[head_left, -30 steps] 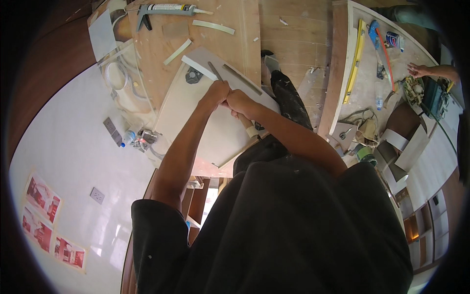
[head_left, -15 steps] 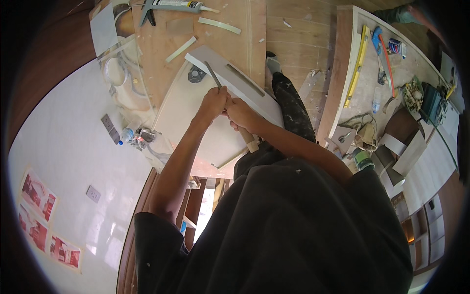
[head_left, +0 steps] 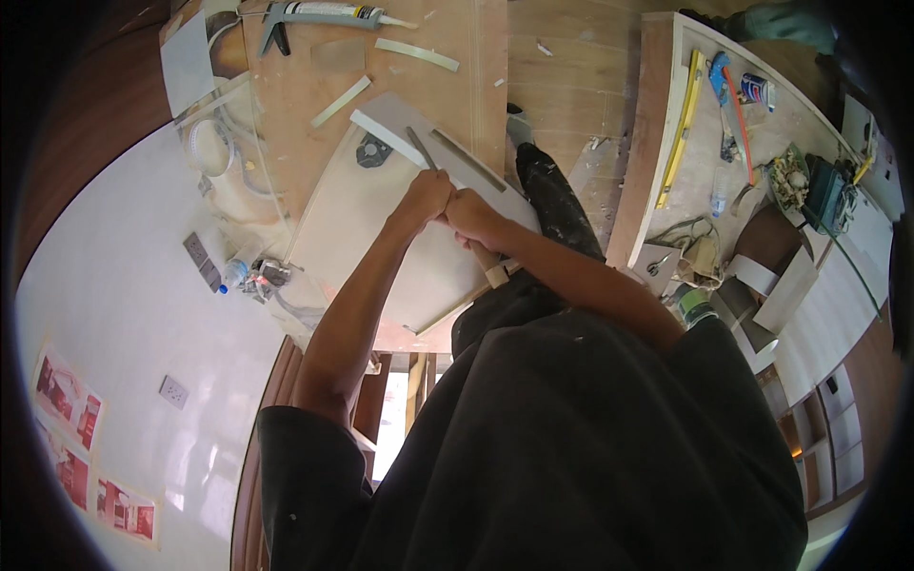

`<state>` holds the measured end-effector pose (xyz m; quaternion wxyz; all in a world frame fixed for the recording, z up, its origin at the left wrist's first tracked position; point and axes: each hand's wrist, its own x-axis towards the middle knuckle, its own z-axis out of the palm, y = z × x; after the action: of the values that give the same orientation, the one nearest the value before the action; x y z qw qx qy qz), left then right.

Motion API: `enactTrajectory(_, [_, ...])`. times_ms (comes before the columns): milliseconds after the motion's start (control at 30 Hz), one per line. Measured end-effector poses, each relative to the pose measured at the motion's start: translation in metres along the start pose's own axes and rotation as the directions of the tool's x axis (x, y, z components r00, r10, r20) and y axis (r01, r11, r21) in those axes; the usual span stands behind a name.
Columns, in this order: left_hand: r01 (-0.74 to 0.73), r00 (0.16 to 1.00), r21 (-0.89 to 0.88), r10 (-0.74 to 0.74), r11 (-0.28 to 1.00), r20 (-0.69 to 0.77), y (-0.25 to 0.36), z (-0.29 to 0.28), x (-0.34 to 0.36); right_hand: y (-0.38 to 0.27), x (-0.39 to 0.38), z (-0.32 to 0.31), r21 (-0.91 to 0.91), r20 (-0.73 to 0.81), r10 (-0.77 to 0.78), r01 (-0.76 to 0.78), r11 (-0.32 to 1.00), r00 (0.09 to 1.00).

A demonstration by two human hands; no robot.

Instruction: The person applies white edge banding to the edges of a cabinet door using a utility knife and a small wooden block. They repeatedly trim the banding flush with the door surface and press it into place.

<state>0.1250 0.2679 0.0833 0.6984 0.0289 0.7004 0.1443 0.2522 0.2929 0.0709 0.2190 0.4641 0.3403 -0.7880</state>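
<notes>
"Tool first: where is it?"

"Just over the white-edged grey panel [head_left: 388, 107], which lies with a broad cream sheet [head_left: 343, 221] on the brown plywood table [head_left: 428, 95]. It's a long, narrow tool [head_left: 421, 149]: a stiff, grey, metal-looking bar points to 11 o'clock, and a tan, round, wood-like handle [head_left: 492, 267] shows towards 5 o'clock."

"And the grip?"

"Left-hand grip [head_left: 426, 197] is curled snugly round the bar; right-hand grip [head_left: 473, 217] is bunched against it at 4 o'clock, fingers wrapped round the same line, near the handle."

"How would it handle?"

"Stiff, I'd judge, and fairly light for two hands; hardly fragile. The flat bar may slide in a dusty palm, while the rounder handle should give better purchase. I'd take the handle in one hand and the middle of the bar in the other, leaving the 11 o'clock tip free."

"What can't you make out?"

"The tool's middle is buried under both hands, so I infer from the alignment that bar and handle are one piece. Most fingertips are hidden too, and I can't tell whether the tip touches the panel. The handle's lower end runs close to the black shirt [head_left: 571, 428] and is hard to separate from it. At 10 o'clock from the hands, a dark grey, blocky object [head_left: 373, 149] is too murky to identify."
</notes>
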Motion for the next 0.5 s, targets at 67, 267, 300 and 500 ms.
enactTrajectory(67, [-0.096, 0.994, 0.15, 0.102, 0.984, -0.032, -0.013, -0.001, 0.015, 0.007, -0.001, 0.003, 0.085, -0.027, -0.009, 0.011, 0.996, 1.0])
enactTrajectory(267, [-0.059, 0.985, 0.283, 0.101, 0.957, -0.138, -0.021, -0.001, -0.005, -0.001, -0.028, 0.019, 0.082, -0.031, -0.002, 0.005, 0.997, 1.0])
enactTrajectory(300, [-0.039, 0.987, 0.255, 0.077, 0.966, -0.142, -0.009, -0.003, -0.016, -0.007, -0.032, 0.019, 0.097, -0.031, 0.022, -0.019, 0.995, 0.999])
enactTrajectory(500, [0.006, 0.994, 0.166, 0.013, 0.986, -0.11, 0.001, -0.01, -0.031, -0.021, -0.039, 0.028, 0.086, -0.047, 0.051, -0.047, 0.995, 0.998])
